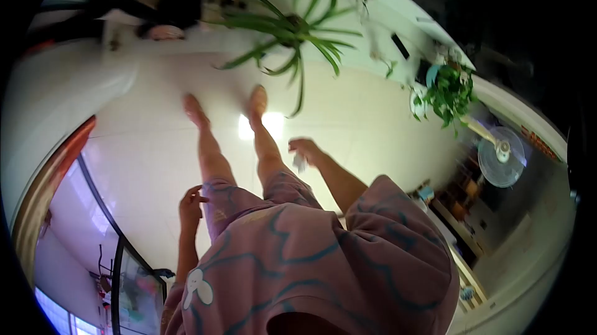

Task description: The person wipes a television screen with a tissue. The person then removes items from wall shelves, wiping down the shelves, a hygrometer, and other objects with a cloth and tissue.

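Beside my right thigh, my right hand [305,150] hangs with its fingers closed on a small whitish thing [300,162]. That thing looks thin and crumpled, but it is blurred and I cannot make out its kind. My left hand [193,202] hangs by my left leg, its fingers loosely bent and apart, with nothing visible in them. It is nearest to the pink shorts [233,207] with blue lines. Ahead of my bare feet, a spider plant [292,30] spreads long green leaves.
Pale shiny tiles [360,130] cover the floor. A leafy potted plant [449,96] and a white fan [500,156] are on the right. A dark-framed glass door [138,285] and an orange-brown curtain [53,170] are on the left. Dark blurred shapes [180,2] lie at upper left.
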`<state>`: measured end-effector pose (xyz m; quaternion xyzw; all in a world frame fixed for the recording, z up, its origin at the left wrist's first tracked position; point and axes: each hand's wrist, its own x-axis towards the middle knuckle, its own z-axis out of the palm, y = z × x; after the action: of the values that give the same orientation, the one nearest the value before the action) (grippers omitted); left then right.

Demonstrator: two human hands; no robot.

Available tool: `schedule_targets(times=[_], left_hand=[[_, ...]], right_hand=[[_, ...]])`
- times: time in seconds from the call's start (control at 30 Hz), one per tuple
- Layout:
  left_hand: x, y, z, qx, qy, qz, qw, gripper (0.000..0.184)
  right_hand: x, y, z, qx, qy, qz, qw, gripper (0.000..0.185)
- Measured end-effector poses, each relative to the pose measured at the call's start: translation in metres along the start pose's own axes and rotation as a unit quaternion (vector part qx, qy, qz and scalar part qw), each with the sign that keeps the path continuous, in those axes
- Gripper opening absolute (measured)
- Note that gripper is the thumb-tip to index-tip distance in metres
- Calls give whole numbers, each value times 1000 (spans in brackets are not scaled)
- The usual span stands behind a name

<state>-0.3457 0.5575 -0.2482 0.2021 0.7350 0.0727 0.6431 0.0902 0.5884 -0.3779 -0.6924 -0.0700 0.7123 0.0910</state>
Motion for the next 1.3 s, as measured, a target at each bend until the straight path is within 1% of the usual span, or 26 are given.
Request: schedule_targets(times=[0.03,0.1,0.13,0.17,0.2,0.23,0.3,0.33,0.37,0.4,0.43,0.5,0.57,0.6,0.63,0.7,0.77,0.83,0.9,0.97,1.03,1.1,1.17,1.2,1.27,1.3], left_hand=[[-11,13,-7,56,12,29,998,26],[-23,26,-27,59,23,63,996,29],[-28,40,-35,83,48,112,989,31],[-30,50,-45,39,57,121,990,32],[-48,91,-64,73,51,68,994,30],[-49,107,-76,97,85,124,984,29],[-46,144,-106,135,159,232,950,28],[-48,172,-122,115,174,253,945,28],[-54,201,-140,97,188,278,937,28],[-35,216,-155,128,262,353,889,27],[-31,244,-167,59,291,452,841,25],[-73,322,-199,55,292,468,832,23],[-88,387,-223,23,295,538,789,23],[-108,418,-232,-9,282,585,761,24],[-128,446,-238,-29,290,583,759,24],[-196,490,-248,-6,373,635,676,25],[-268,539,-261,-51,397,631,665,25],[-315,583,-280,-128,428,697,562,27],[-360,627,-309,-178,434,734,491,29],[-403,664,-333,-212,430,765,430,31],[-427,711,-378,-248,457,769,371,31],[-459,745,-414,-245,471,776,340,29],[-485,778,-447,-242,543,759,265,25],[-498,786,-453,-240,539,763,264,25],[-525,801,-463,-210,610,716,266,28],[-536,813,-473,-210,606,721,263,28]], right_hand=[[-15,-8,30,-62,-17,14,998,26],[-55,-45,86,-94,-55,31,994,26],[-72,-66,111,-92,-56,5,994,25],[-86,-85,136,-89,-57,-23,994,24],[-99,-105,161,-71,-55,-44,995,23],[-105,-123,178,-54,-53,-66,995,22],[-96,-143,192,-110,-118,-191,968,26],[-119,-168,207,-104,-117,-210,965,25],[-136,-185,228,-70,-68,-240,966,23],[-132,-200,233,-120,-70,-256,957,23],[-130,-211,240,-100,-68,-304,945,26],[-179,-254,263,-108,-91,-277,951,29],[-187,-283,279,-179,-66,-339,921,31],[-183,-293,285,-169,-89,-356,915,31],[-178,-305,288,-161,-112,-369,908,32],[-200,-327,298,-188,-134,-392,890,31],[-260,-359,310,-219,-164,-386,881,33],[-235,-377,309,-213,-191,-435,854,34],[-240,-395,310,-211,-193,-423,860,33],[-219,-409,302,-228,-142,-451,851,32],[-208,-420,300,-194,-159,-448,858,32],[-207,-420,302,-195,-103,-433,874,31],[-200,-423,307,-180,-105,-481,852,30],[-198,-420,309,-153,-95,-476,861,30],[-166,-418,310,-87,-102,-454,881,31],[-153,-415,311,-81,-101,-459,879,31]])
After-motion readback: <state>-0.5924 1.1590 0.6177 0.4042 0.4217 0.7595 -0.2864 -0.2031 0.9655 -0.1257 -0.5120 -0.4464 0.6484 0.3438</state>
